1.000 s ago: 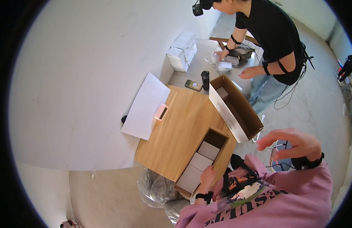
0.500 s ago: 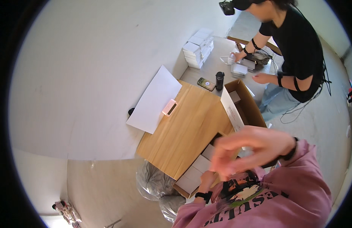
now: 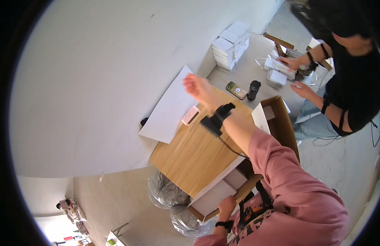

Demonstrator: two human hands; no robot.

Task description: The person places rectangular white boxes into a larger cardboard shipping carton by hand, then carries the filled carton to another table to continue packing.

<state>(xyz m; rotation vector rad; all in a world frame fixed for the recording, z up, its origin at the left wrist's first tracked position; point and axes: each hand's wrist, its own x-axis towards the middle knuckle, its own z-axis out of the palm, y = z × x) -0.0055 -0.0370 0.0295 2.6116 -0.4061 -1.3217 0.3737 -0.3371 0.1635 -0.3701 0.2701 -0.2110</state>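
My left hand grips the near rim of a long, open cardboard box at the table's front edge. In that box lie several white boxes in a row. My right hand is stretched out over the far side of the table, in front of a leaning white board. Its fingers look curled but are smeared by motion, and I see nothing in them. Below it on the wooden table is a pink-framed device with a dark display.
A taller cardboard box stands to the right. Beyond it are a phone, a black bottle and stacked white boxes. A co-worker handles white items at the farther table. Clear plastic bags lie at the lower left.
My right hand has swung from above the near box out over the table toward the white board. The left hand stays at the box, whose near flap now stands up differently.
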